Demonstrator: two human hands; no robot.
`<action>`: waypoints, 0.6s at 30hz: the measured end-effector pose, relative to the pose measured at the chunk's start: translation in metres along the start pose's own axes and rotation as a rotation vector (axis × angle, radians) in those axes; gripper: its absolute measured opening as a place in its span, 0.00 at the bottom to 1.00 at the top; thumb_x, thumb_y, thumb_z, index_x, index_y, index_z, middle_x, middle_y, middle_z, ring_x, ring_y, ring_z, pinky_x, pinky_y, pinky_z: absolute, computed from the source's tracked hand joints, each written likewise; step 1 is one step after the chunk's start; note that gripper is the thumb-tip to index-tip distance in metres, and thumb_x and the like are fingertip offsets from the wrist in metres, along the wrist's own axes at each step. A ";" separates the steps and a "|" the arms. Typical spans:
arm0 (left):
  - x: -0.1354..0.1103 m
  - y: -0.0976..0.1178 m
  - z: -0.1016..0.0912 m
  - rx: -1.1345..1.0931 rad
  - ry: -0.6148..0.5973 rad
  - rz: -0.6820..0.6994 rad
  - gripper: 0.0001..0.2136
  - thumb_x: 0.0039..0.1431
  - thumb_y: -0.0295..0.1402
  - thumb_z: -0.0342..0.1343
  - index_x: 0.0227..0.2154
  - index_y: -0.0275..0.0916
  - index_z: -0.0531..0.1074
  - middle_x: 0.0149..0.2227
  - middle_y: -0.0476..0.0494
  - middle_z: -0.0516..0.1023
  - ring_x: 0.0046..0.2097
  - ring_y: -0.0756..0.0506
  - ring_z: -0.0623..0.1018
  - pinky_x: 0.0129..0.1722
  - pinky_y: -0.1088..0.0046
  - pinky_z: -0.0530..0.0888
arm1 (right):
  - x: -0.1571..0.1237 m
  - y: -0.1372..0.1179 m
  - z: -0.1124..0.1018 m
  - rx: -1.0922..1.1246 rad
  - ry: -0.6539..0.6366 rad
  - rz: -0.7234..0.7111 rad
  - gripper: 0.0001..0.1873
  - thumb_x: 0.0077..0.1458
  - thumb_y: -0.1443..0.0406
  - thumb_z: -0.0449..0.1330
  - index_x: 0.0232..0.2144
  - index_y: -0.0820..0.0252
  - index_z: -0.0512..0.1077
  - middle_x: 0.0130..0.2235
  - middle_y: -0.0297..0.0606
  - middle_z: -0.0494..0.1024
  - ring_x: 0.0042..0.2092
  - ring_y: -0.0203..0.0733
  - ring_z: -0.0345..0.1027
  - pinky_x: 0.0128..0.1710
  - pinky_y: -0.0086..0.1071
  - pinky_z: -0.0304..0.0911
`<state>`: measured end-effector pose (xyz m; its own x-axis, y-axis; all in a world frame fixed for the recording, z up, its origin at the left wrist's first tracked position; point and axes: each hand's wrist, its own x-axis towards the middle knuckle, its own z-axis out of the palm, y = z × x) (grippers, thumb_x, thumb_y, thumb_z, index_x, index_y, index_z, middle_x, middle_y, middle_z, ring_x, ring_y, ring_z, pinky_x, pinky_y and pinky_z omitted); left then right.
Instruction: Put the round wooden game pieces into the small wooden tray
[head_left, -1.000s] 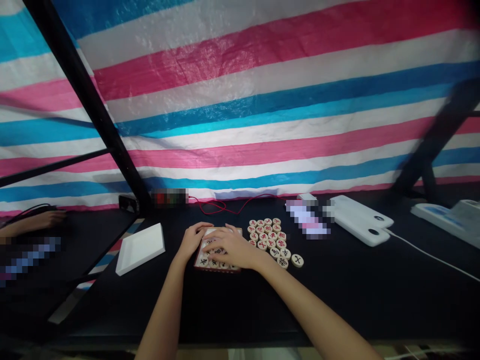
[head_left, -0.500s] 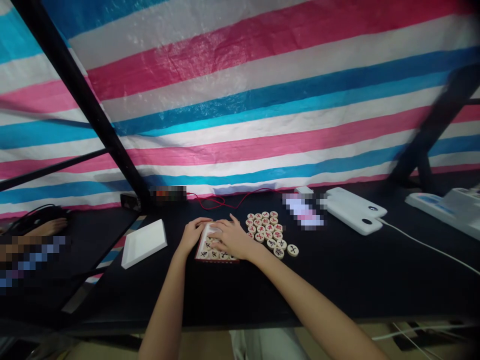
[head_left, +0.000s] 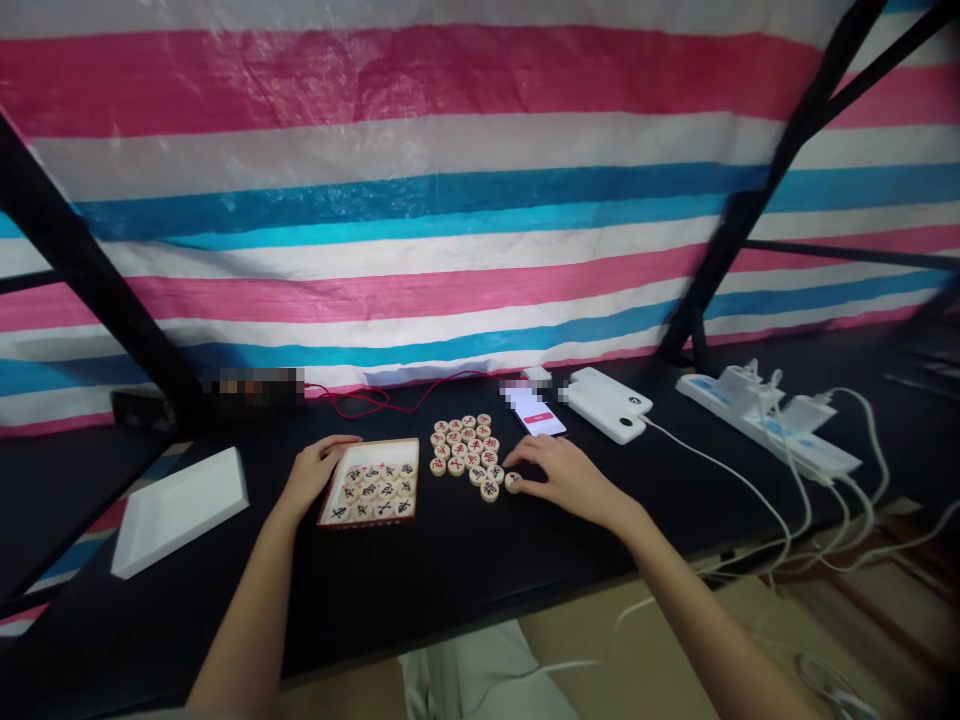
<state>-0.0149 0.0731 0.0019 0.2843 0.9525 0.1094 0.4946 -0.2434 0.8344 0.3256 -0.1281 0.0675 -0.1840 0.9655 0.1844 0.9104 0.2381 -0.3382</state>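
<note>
An open red-edged box [head_left: 367, 456] sits on the black table, holding rows of Chinese chess pieces [head_left: 369, 490] with black characters. My left hand [head_left: 313, 478] grips its left side, fingers by the far left corner. To the right of the box, loose Chinese chess pieces [head_left: 460, 450] lie in a cluster, mostly red-marked, with a few black-marked ones at the near end. My right hand [head_left: 564, 478] is at that near end, thumb and fingers closed about a black-marked Chinese chess piece [head_left: 513, 482], which still rests on the table.
A white box lid [head_left: 184, 508] lies at the left. Behind my right hand are a lit phone [head_left: 536, 412] and white power banks [head_left: 609, 402]. A power strip [head_left: 772, 425] with chargers and white cables stands at the right. A red cable [head_left: 375, 402] runs along the back.
My right hand has left the box and moved right to the loose black-marked pieces. My left hand stays at the box's left side. The view has turned right.
</note>
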 end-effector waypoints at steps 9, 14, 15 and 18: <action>-0.005 0.006 0.002 -0.025 0.034 0.031 0.16 0.48 0.40 0.51 0.36 0.38 0.77 0.41 0.43 0.79 0.43 0.42 0.75 0.43 0.69 0.69 | -0.012 0.005 0.019 -0.106 -0.025 0.036 0.08 0.56 0.62 0.56 0.40 0.53 0.68 0.41 0.35 0.72 0.44 0.43 0.65 0.40 0.35 0.58; -0.005 0.004 0.003 -0.068 0.036 0.042 0.16 0.48 0.40 0.50 0.36 0.38 0.77 0.40 0.42 0.79 0.42 0.42 0.76 0.41 0.69 0.70 | -0.007 -0.001 0.019 -0.081 -0.030 -0.021 0.08 0.56 0.67 0.54 0.38 0.54 0.68 0.40 0.35 0.72 0.42 0.42 0.66 0.40 0.34 0.59; -0.005 0.003 0.003 -0.072 0.038 0.041 0.17 0.48 0.40 0.50 0.36 0.38 0.77 0.39 0.42 0.79 0.41 0.42 0.76 0.40 0.69 0.70 | -0.006 -0.002 0.016 -0.057 -0.030 -0.027 0.08 0.55 0.68 0.54 0.39 0.54 0.68 0.40 0.35 0.71 0.42 0.42 0.66 0.40 0.34 0.59; -0.004 0.001 0.004 -0.083 0.039 0.042 0.17 0.49 0.40 0.50 0.36 0.38 0.77 0.38 0.43 0.79 0.40 0.42 0.76 0.40 0.69 0.70 | 0.002 -0.011 0.001 0.062 0.007 -0.039 0.10 0.56 0.66 0.54 0.41 0.55 0.68 0.41 0.36 0.71 0.41 0.40 0.66 0.41 0.32 0.60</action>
<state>-0.0119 0.0684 0.0003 0.2703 0.9485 0.1651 0.4130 -0.2692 0.8700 0.3149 -0.1282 0.0702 -0.2162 0.9545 0.2055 0.8777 0.2822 -0.3872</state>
